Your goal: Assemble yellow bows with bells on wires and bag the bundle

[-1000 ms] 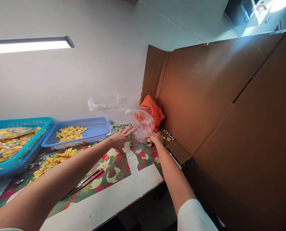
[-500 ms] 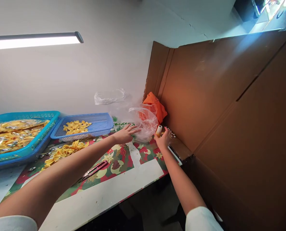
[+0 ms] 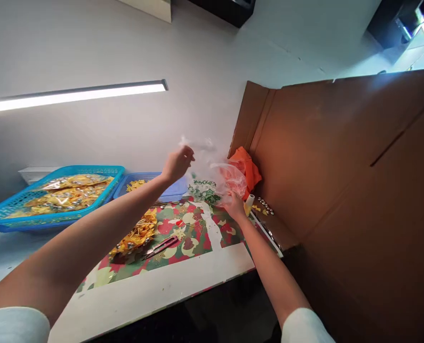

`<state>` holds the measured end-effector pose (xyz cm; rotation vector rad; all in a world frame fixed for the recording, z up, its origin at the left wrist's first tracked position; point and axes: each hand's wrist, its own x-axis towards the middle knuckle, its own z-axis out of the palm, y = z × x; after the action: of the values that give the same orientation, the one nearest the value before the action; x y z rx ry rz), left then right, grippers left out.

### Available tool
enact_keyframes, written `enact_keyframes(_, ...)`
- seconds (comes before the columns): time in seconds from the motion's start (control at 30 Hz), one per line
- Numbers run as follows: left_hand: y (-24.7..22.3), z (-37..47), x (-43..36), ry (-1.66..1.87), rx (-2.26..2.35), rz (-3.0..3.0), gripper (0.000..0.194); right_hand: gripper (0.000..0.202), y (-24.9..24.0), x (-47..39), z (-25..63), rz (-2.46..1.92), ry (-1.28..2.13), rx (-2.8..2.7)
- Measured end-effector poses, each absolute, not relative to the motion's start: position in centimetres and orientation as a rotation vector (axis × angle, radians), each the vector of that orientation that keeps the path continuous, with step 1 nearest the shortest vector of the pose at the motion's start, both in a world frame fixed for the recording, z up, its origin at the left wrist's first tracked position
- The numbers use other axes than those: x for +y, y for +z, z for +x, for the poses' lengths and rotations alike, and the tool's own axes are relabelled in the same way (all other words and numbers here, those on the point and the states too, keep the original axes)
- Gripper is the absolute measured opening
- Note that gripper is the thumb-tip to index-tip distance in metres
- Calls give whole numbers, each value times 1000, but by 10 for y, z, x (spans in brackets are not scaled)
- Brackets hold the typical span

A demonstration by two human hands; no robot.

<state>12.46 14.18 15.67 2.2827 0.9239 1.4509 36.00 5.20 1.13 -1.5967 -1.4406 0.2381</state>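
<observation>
A clear plastic bag (image 3: 205, 186) with green printing stands against the wall at the back of the table. My left hand (image 3: 179, 163) is closed at the bag's upper left edge, fingers curled on the thin film. Lower down on its right side, my right hand (image 3: 235, 206) grips the bag; its fingertips are partly hidden. Just right of that hand is a pale thread cone (image 3: 249, 202). Behind the bag lies a crumpled orange bag (image 3: 246, 169). Gold ribbon pieces (image 3: 140, 233) lie in a heap under my left forearm, beside pink-handled thread snips (image 3: 161, 247).
A turquoise basket (image 3: 119, 177) of packed gold pieces stands at the left, beside a blue basket (image 3: 172, 189). A tall cardboard sheet (image 3: 322, 157) walls off the right side. Silver beads (image 3: 266, 206) lie near it. The table's white front edge (image 3: 154, 290) runs below.
My left hand has risen from the table and curled at the clear bag. My right hand has left the thread cone for the bag's lower side. The view has shifted left.
</observation>
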Motion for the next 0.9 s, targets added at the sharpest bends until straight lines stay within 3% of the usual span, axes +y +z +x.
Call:
enact_keyframes(0.17,164,55,104,1650,989,1720,19,49,23,20,311,-1344,517,-1369)
enact_keyframes(0.33,121,-17,32,1756,1071,1203,15,67,28,-35,222,-1042,1044,-1472)
enact_keyframes(0.5,80,-64,-43,1851,1080,787,7,65,23,-104,155,-642,1631,-1289)
enact_keyframes(0.63,57,-78,-92,1916,1036,578,13,68,16,-144,121,-586,1573,-1267)
enact_keyframes(0.77,36,-80,-130,1930,994,501,16,51,12,-162,98,-899,1439,-1191)
enact_keyframes(0.9,16,-87,-155,1880,991,477,29,52,4,-163,91,-1043,1375,-1173)
